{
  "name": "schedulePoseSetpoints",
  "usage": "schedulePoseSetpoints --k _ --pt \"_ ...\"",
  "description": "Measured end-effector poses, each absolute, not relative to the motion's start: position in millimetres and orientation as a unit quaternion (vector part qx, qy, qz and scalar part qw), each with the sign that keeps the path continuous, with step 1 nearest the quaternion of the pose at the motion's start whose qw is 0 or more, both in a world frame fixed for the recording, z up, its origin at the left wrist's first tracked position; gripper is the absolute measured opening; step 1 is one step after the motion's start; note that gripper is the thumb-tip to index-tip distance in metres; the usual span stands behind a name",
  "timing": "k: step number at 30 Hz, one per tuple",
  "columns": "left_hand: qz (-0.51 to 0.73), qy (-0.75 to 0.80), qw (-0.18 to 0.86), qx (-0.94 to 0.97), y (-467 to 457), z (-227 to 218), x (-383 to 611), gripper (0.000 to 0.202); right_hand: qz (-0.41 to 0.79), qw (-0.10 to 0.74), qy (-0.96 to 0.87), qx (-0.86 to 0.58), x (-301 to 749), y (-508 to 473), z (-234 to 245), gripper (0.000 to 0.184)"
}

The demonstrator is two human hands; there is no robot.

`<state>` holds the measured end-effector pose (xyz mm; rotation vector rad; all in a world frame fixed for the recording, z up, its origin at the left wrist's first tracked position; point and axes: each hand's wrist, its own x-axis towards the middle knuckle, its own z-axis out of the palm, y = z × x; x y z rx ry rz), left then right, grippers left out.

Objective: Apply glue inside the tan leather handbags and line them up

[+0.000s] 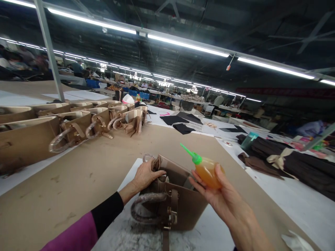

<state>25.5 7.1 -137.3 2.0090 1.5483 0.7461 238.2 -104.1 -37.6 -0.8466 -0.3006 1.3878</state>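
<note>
A brown handbag [187,204] lies tilted on a stained white sheet [115,230], its mouth open toward the upper side. Its handle [146,205] is wrapped in clear plastic, and a strap with metal hardware hangs on its front. My left hand [146,176] grips the bag's edge at the left end of the opening, thumb over the rim. In my right hand [225,195] is a squeeze bottle [208,173] of amber liquid with a green nozzle pointing up and left. That bottle is above the right side of the bag; the fingertips are close to the rim.
Rows of similar brown bags [75,127] stand at the left. Black pieces [180,120] lie farther back on the table. Dark fabric [285,160] and a teal cup [249,140] are at the right. A metal post [49,52] rises at the left; people work in the background.
</note>
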Motion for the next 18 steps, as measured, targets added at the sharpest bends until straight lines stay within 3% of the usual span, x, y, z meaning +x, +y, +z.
schedulePoseSetpoints --k 3,8,14,18 --pt "0.263 0.610 0.241 0.708 10.3 -137.6 30.2 0.036 0.626 0.672 -0.146 -0.367 240.1 -103.1 -40.1 0.045" --pt "0.336 0.558 0.357 0.669 10.3 -149.7 27.6 0.017 0.622 0.675 -0.143 -0.370 237.3 -102.4 -42.9 0.048" --pt "0.333 0.491 0.433 0.679 2.5 -157.3 17.7 0.021 0.603 0.691 -0.157 -0.367 231.2 -106.5 -42.0 0.047" --pt "0.311 0.452 0.430 0.717 1.4 -130.0 9.4 0.019 0.612 0.690 -0.147 -0.357 233.6 -117.7 -34.8 0.040"
